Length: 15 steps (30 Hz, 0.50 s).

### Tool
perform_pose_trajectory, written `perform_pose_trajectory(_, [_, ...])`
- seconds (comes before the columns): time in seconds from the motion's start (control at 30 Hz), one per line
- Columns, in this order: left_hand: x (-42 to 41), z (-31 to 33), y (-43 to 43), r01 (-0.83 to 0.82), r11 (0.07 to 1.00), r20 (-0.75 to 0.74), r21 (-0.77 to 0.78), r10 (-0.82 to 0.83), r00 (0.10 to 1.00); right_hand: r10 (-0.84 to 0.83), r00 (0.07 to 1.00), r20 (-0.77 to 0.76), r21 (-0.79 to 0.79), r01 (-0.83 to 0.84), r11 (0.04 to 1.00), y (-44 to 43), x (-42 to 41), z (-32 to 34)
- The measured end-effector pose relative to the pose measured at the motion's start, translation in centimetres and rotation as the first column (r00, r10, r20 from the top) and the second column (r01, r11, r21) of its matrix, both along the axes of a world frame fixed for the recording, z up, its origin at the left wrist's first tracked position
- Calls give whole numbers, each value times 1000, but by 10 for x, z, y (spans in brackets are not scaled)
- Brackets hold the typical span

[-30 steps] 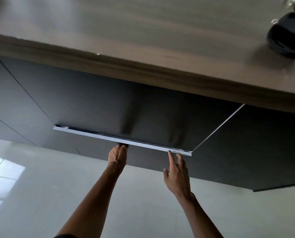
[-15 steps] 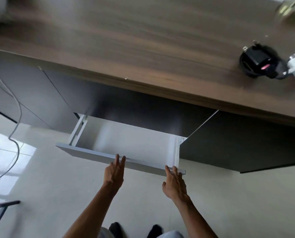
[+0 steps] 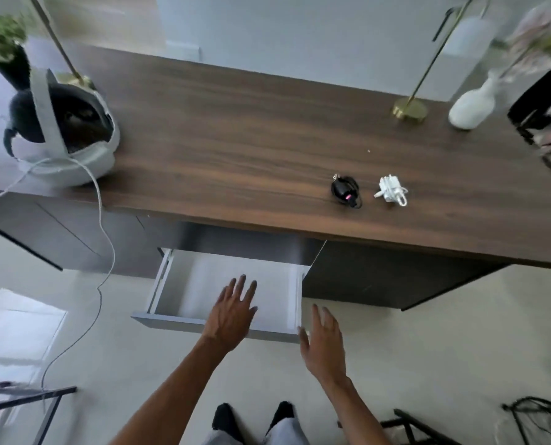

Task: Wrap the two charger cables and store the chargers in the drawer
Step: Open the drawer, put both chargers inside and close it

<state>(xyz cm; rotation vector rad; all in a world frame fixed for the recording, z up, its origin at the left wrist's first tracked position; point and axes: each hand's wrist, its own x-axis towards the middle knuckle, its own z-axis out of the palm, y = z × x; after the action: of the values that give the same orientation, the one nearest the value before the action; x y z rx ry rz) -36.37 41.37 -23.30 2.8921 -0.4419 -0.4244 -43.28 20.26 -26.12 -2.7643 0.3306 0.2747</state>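
Observation:
A black charger (image 3: 345,190) with its cable coiled around it lies on the wooden desk top (image 3: 235,139). Just to its right lies a white charger (image 3: 391,190), also wrapped in its cable. Below the desk edge a drawer (image 3: 295,300) stands pulled out, its white inside bare. My left hand (image 3: 232,311) hovers over the drawer's front edge, fingers spread, holding nothing. My right hand (image 3: 323,343) floats off the drawer's right front corner, fingers apart and empty.
A white headset with a black pad (image 3: 65,133) sits at the desk's left end; its white cable (image 3: 105,239) hangs to the floor. A gold lamp base (image 3: 409,110) and a white vase (image 3: 471,110) stand at the back right. Dark metal frames stand on the floor at both lower corners.
The drawer went from shut to fully pulled out. Both hands let go of its front edge and now hover open. The view tilted up to take in the desk top and both chargers.

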Motion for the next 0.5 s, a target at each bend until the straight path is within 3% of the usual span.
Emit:
perform_pose_trajectory(0.1, [17,35,-18,121,984,242,-127,-87,966,-72,976,204,39,66,997,-17,18,46])
perform_pose_trajectory(0.2, [46,65,-38,179,959,347,-221,-94,933,-141,912,384,110,107,988,-44,43,89])
perform_pose_trajectory(0.33, [79,102,-71,195,925,385,-326,-59,921,-192,828,526,154,129,980,-78,70,124])
perform_pose_trajectory(0.5, [112,137,-130,-62,876,252,-479,205,946,-217,745,631,175,136,975,-123,121,143])
